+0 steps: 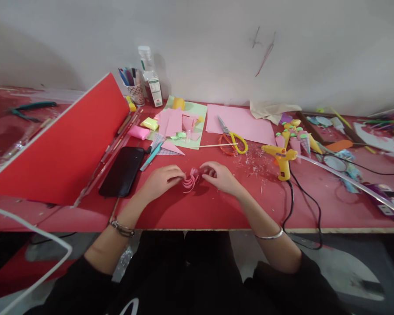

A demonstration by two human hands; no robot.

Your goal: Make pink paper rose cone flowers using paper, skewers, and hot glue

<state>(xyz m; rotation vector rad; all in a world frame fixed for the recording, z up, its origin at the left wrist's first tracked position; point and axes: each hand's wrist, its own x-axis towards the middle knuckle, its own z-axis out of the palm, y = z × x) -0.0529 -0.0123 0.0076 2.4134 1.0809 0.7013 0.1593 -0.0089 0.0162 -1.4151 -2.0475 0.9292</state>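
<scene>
A small bundle of curled pink paper strips (191, 179) sits just above the red tabletop between my two hands. My left hand (162, 180) reaches in from the left, its thumb and fingertips closed on the left edge of the strips. On the other side my right hand (220, 177) has curved fingers, thumb and forefinger apart, with the tips close beside the bundle. Whether those right fingertips touch it is hard to see. A teal craft knife (151, 156) and pink and checked paper pieces (170, 148) lie beyond my left hand.
Yellow-handled scissors (232, 135) and a thin stick (216, 145) lie ahead. A yellow glue gun (281, 161) with a cable stands right, near small paper cones (295, 138). Left are a black phone (122, 171), a slanted red board (65, 148), a pen cup (135, 92) and a bottle (152, 81).
</scene>
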